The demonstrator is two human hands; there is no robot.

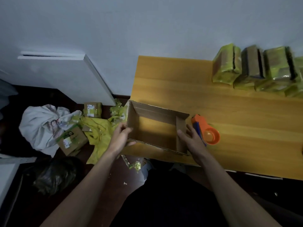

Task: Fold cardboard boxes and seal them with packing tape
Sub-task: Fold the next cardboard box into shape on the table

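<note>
An open brown cardboard box [155, 115] stands at the near left corner of the wooden table [229, 112], its flaps up and the tabletop showing through it. My left hand [122, 136] grips the box's left wall, thumb inside and fingers outside. My right hand [191, 139] holds the right flap with fingers spread against it. An orange tape dispenser [209, 134] with a blue handle lies on the table just right of my right hand.
Several boxes wrapped in yellow-green tape [255, 69] stand at the table's far right. On the dark floor to the left lie a yellow cloth [98, 133], small taped boxes [72, 141], a white bag [41, 125] and tape scraps. A white panel [65, 76] leans on the wall.
</note>
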